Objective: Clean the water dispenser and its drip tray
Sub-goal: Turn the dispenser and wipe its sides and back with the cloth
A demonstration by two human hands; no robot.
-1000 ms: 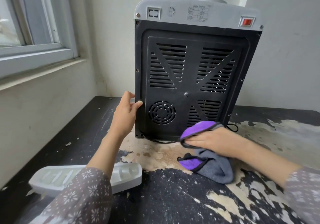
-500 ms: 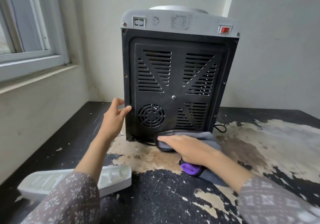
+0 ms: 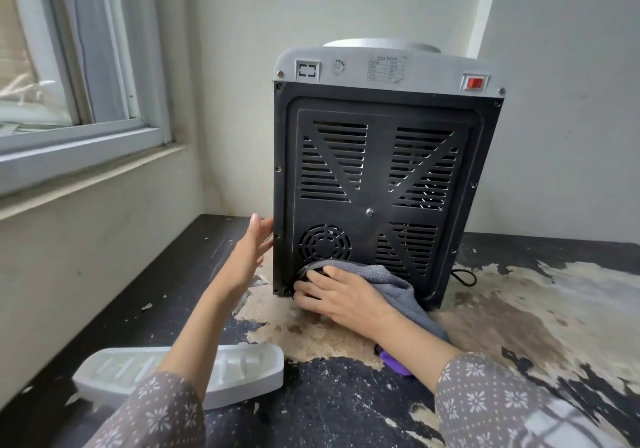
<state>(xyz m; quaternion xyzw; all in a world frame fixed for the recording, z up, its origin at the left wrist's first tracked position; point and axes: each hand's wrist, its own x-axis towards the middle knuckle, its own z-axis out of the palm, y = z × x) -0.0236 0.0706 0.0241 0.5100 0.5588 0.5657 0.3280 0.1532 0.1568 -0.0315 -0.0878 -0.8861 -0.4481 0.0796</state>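
A: Starting at the left, what sits by the window (image 3: 79, 77)?

B: The white drip tray (image 3: 249, 375) lies on the near left of the black table (image 3: 346, 413), hollow side up. Its moulded compartments look empty as far as I can see; the left forearm crosses over its middle.

A: And the left hand (image 3: 247, 257)?

B: Fingers straight, gripping nothing. The fingertips touch the left edge of the water dispenser (image 3: 384, 177), low down on the black back panel.

A: Where does the dispenser stand?

B: Upright at the far middle of the table, close to the wall, its vented back turned to the camera, with a red switch (image 3: 475, 83) at top right.

A: The right hand (image 3: 341, 297)?

B: It lies flat with spread fingers, pressing a grey cloth (image 3: 391, 279) against the bottom left corner of the back panel, just under the round fan grille (image 3: 325, 244). A purple part of the cloth shows under the wrist on the table. A black cord (image 3: 464, 276) loops out at the dispenser's lower right.

A: What differs from half a second ago?

B: The cloth hand was lower and more central, at the panel's bottom edge; now it is pushed into the left corner. The left thumb then hooked onto the panel's face; now I see only fingertips at the edge.
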